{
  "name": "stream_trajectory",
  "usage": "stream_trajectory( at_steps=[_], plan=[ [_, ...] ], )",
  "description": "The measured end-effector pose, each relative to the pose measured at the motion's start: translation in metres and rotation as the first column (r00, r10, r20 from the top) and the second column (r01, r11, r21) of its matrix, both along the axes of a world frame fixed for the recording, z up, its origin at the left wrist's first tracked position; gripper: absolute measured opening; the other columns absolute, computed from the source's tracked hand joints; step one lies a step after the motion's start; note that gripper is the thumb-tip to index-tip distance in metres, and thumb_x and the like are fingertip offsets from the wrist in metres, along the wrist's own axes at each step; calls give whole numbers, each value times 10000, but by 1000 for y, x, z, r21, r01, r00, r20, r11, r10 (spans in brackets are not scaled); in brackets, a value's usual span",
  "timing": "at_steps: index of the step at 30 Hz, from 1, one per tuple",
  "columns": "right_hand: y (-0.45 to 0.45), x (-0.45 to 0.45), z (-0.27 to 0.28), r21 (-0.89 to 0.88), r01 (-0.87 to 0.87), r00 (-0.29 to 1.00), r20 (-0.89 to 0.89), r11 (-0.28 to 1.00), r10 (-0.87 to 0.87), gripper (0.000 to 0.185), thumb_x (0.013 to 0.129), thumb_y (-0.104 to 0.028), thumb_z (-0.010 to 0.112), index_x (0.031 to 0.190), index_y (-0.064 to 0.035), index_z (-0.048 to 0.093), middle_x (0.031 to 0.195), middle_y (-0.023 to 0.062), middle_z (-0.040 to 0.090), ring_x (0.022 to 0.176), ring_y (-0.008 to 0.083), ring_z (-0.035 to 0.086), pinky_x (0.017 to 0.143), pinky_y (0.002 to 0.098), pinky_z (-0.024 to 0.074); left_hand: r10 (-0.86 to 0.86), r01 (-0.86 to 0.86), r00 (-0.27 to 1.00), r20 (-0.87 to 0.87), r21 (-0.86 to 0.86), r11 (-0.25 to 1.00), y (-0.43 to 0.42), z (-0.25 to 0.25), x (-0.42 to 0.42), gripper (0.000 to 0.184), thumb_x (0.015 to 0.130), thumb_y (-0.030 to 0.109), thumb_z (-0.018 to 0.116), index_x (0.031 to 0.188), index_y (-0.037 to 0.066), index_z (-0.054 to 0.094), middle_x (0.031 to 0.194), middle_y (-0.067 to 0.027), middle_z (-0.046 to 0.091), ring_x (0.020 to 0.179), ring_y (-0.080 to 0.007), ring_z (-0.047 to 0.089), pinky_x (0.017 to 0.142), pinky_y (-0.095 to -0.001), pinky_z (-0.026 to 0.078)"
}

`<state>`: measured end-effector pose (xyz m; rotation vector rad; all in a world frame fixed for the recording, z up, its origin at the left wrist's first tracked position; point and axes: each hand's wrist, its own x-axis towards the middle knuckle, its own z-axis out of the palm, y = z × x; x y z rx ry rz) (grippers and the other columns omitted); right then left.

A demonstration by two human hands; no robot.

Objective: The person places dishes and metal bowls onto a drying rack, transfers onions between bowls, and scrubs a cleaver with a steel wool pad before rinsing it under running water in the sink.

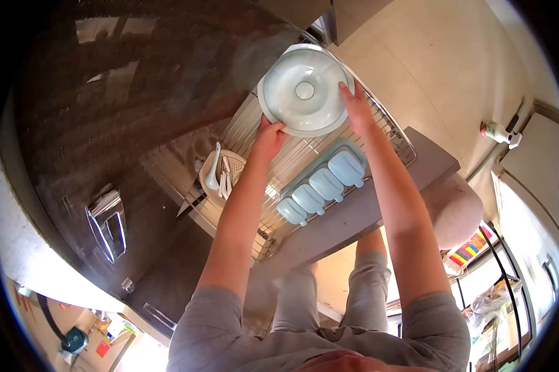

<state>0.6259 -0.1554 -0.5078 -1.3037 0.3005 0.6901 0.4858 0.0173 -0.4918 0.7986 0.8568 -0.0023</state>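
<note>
Between my two hands is a pale, glossy lidded bowl (305, 115) with a round knob on top, over the far end of a pulled-out wire drawer basket (236, 133). My left hand (269, 137) grips its near left rim, thumb on the edge. On the right side, my right hand (357, 110) is closed on the rim with the thumb over the lid. Whether the bowl touches the wires beneath is hidden. Nearer to me in the basket, a light blue tray (349, 146) carries several light blue lidded boxes (326, 183).
Left of my left forearm, a cream utensil holder (237, 162) contains a white spoon (213, 170) and other utensils. The drawer's brown front panel (433, 152) lies on my side. Dark glossy cabinet fronts (137, 80) stand at left. A spray bottle (500, 133) is at right.
</note>
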Motion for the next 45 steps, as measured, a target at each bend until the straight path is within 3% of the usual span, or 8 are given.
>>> stream_trajectory(
  at_steps=[8, 11, 14, 17, 25, 35, 41, 45],
  plan=[
    [-5, -28, 27, -293, -66, 941, -336, 954, -38, 551, 843, -401, 506, 1250, -55, 374, 1172, 92, 488, 1070, 198, 467, 846, 357, 404, 90, -15, 970, -226, 314, 949, -34, 15, -12, 455, 782, -17, 492, 1214, 95, 406, 1209, -74, 435, 1058, -180, 462, 815, -307, 428],
    [-24, -63, 3, -467, -153, 986, -126, 871, 105, 450, 853, -297, 488, 1174, 18, 462, 1120, 198, 532, 1045, 289, 511, 817, 344, 434, 75, 80, 948, -310, 458, 885, -80, 41, -49, 329, 804, 46, 529, 1129, 72, 490, 1079, -49, 513, 921, -135, 505, 746, -254, 428],
    [-45, -99, 70, -446, -264, 930, 119, 855, 348, 387, 828, -221, 528, 1129, 20, 498, 1114, 184, 549, 997, 290, 554, 788, 333, 452, -132, 334, 912, -388, 514, 790, -121, 105, -111, 192, 838, 134, 544, 1007, 46, 573, 846, -5, 584, 745, -82, 517, 673, -213, 418],
    [-55, -144, 97, -528, -375, 802, 227, 762, 553, 334, 817, -171, 544, 1097, 10, 518, 1053, 173, 584, 920, 275, 594, 768, 316, 462, -219, 395, 855, -470, 319, 862, -155, 165, -172, 157, 846, 195, 557, 856, 42, 594, 698, 26, 554, 643, -54, 480, 598, -207, 400],
    [-59, -262, 204, -518, -644, 537, 217, 563, 815, 279, 836, -177, 534, 1053, -2, 536, 987, 166, 613, 900, 280, 601, 771, 334, 470, -467, 663, 739, -485, 403, 631, -158, 329, -317, 171, 761, 215, 647, 828, 66, 600, 693, -23, 578, 653, -100, 554, 606, -250, 454],
    [-115, -282, 328, -510, -768, 411, 70, 387, 909, 262, 823, -93, 537, 1059, 19, 536, 1052, 125, 590, 986, 195, 556, 855, 294, 425, 202, 350, 805, -558, 721, 598, -114, 504, -499, 224, 769, 205, 568, 946, 71, 596, 830, -90, 624, 770, -224, 608, 682, -332, 480],
    [-89, -263, 340, -576, -753, -291, -143, -318, 946, 273, 800, -138, 569, 1023, 18, 565, 967, 122, 613, 885, 204, 578, 804, 302, 445, 815, -107, 422, -397, 871, 479, -221, 563, -586, 227, 758, 197, 578, 939, 65, 611, 836, -114, 629, 792, -261, 606, 701, -347, 484],
    [-39, -271, 386, -759, -507, -611, -19, -409, 791, 243, 796, -152, 568, 968, 18, 594, 929, 144, 626, 864, 219, 588, 780, 319, 457, 932, -348, 115, -344, 865, 362, -318, 563, -635, 239, 752, 196, 580, 924, 33, 610, 857, -125, 631, 808, -251, 610, 716, -346, 486]
  ],
)
